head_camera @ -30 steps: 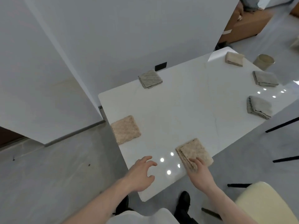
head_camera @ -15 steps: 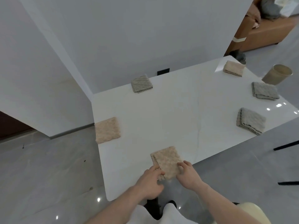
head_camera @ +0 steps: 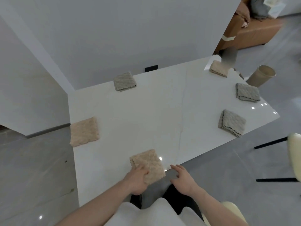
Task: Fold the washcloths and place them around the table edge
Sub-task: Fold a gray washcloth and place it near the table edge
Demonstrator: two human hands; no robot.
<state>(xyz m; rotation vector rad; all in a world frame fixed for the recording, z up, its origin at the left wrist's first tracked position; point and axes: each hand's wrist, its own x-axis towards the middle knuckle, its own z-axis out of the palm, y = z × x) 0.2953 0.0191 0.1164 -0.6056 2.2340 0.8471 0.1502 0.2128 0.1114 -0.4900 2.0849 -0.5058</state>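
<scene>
Near edge of the surface (head_camera: 130,124): left hand (head_camera: 136,180) lies flat, fingers extended, pressing on the near-left part of a folded beige washcloth (head_camera: 149,165). Nothing gripped. The cloth's near corner overhangs the near edge slightly. Right hand (head_camera: 182,177) hovers just beside the cloth, off the edge, fingers loosely spread, holding nothing and apart from the fabric.

Judgement: this is the seating step for this cloth. To do it well, nudge the cloth inward so no corner hangs over, square its side to the near edge, then smooth with a flat palm before lifting straight up, so the layers do not drag open.

Left edge: second beige washcloth (head_camera: 84,132), folded, overhanging that edge a little.

Right part of the near edge: grey washcloth (head_camera: 232,123), layers visible.

Far edge: grey washcloth by the wall (head_camera: 124,81). Far right corner: another grey one (head_camera: 247,92) and a beige one (head_camera: 219,70), partly blurred. Tan bin (head_camera: 261,76) on the floor beyond.
</scene>
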